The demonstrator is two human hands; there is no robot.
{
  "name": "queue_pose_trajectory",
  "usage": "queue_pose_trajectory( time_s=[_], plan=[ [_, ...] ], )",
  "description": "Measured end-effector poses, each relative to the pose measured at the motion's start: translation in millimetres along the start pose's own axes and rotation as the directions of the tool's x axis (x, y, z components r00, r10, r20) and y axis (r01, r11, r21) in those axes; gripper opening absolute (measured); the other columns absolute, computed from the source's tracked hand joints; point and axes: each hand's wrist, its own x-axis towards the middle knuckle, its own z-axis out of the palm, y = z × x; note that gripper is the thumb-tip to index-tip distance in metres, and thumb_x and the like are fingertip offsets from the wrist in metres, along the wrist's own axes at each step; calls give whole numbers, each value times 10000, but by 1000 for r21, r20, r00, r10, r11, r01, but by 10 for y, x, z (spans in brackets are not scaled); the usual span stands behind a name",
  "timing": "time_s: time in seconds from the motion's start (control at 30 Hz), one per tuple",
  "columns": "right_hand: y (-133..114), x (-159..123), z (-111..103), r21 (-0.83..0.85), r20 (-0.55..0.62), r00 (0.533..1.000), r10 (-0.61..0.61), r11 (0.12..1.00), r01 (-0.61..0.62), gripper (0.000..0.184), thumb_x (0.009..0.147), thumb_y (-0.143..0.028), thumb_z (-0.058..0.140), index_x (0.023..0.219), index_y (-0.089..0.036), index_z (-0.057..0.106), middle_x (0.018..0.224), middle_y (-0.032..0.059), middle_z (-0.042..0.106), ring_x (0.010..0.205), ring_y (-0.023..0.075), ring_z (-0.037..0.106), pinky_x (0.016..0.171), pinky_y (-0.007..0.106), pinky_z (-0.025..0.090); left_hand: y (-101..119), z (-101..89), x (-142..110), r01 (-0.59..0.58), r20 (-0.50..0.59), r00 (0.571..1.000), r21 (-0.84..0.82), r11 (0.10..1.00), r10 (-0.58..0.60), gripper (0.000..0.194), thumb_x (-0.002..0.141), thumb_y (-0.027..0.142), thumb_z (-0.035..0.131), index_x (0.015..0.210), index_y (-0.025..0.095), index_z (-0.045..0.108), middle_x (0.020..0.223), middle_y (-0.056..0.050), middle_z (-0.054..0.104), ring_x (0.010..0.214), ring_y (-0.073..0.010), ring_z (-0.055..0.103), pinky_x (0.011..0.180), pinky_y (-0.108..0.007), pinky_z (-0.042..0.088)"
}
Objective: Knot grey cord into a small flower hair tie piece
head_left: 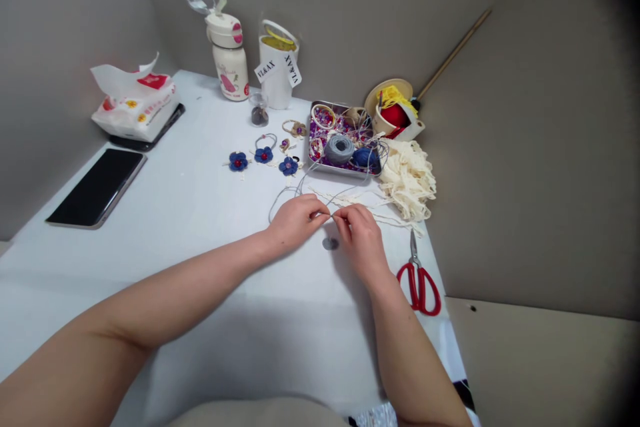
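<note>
While the thumb and forefinger of the left hand (pixel 297 221) pinch thin grey yarn (pixel 336 197), those of the right hand (pixel 364 240) pinch it too, tips almost meeting above the white table (pixel 200 187); exact grip point too small to tell. Grey roundish piece (pixel 330 244) just below the fingertips, hanging or lying, can't tell.

Risks: yarn looks thin, so a weak pinch could let it slip; a hard tug could drag the grey yarn ball (pixel 339 149), if the strand leads there. Slack loops beyond the left hand could tangle, or catch on strands of cream lace (pixel 407 177). Scissors (pixel 419 280) lie beside the right forearm, could get bumped.

Ball: matte, wound, hollow-centred. Metal tray (pixel 345 173): shallow, rectangular, shiny rim, small purple and red beads. Lace: soft-looking, crumpled, frilly heap. Scissors: looped red handles, steel blades. Farther left, blue flowers (pixel 238 161): rounded petals, bead centres. Phone (pixel 97 188): flat, glossy, black.
</note>
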Motion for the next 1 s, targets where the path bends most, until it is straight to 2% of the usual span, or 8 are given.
queue_pose_trajectory(
  time_s=[0.17, 0.27, 0.37, 0.43, 0.53, 0.63, 0.77, 1.0],
  plan=[
    [2, -7, -1, -220, 101, 991, -84, 970, 105, 144, 912, -139, 458, 867, -166, 593, 856, 88, 583, 853, 235, 510, 776, 360, 421, 0, 18, -30, -34, 66, 997, 105, 994, 27, 150, 841, 187, 548, 852, 187, 698, 761, -18, 603, 724, -145, 550, 691, -275, 415],
    [0, -12, -4, -222, 114, 991, -69, 971, 94, 147, 896, -134, 471, 859, -167, 610, 842, 88, 584, 850, 239, 515, 776, 364, 422, 8, 23, -41, -56, 89, 995, 114, 992, 46, 157, 833, 186, 540, 854, 189, 696, 766, -26, 599, 742, -153, 549, 693, -280, 415],
    [-1, -8, -7, -24, 35, 999, 7, 1000, -6, 146, 889, -163, 487, 874, -188, 631, 847, 68, 605, 841, 218, 543, 770, 352, 439, 25, 11, -28, -30, 38, 999, 20, 999, 29, 149, 824, 195, 551, 824, 187, 699, 743, -23, 596, 722, -145, 540, 694, -277, 411],
    [-9, -4, -9, 172, -58, 992, 117, 979, -105, 142, 884, -207, 509, 904, -201, 649, 897, 60, 633, 870, 204, 571, 798, 349, 454, 40, -5, -6, 61, -26, 998, -131, 990, -65, 128, 812, 221, 577, 794, 183, 699, 725, -16, 604, 683, -133, 527, 673, -268, 408],
    [-30, -2, 3, 440, -110, 939, 324, 863, -246, 162, 853, -298, 568, 929, -205, 676, 960, 58, 666, 918, 201, 600, 852, 369, 466, 69, -25, 28, 239, -46, 959, -405, 882, -281, 130, 775, 283, 631, 776, 169, 695, 717, -13, 630, 630, -120, 508, 620, -255, 402],
    [-49, -6, 49, 635, 1, 879, 476, 679, -369, 206, 788, -358, 649, 923, -209, 695, 935, 49, 691, 880, 197, 623, 830, 379, 490, 112, -28, 39, 300, -15, 929, -550, 779, -369, 159, 746, 308, 661, 770, 156, 697, 725, -19, 649, 643, -121, 519, 616, -253, 403],
    [-62, -17, 117, 725, 44, 850, 525, 568, -389, 209, 731, -359, 709, 890, -223, 708, 883, 33, 703, 844, 191, 635, 803, 377, 500, 162, -2, 15, 298, -12, 930, -562, 771, -369, 157, 721, 303, 679, 746, 149, 699, 691, -16, 635, 625, -113, 500, 608, -251, 397],
    [-81, -11, 91, 675, 11, 873, 487, 641, -366, 173, 759, -375, 681, 815, -211, 700, 816, 13, 681, 783, 168, 601, 766, 337, 485, 122, 58, -26, 284, 1, 941, -542, 791, -337, 165, 747, 315, 663, 774, 157, 702, 719, -22, 651, 636, -118, 515, 602, -251, 398]
  ],
)
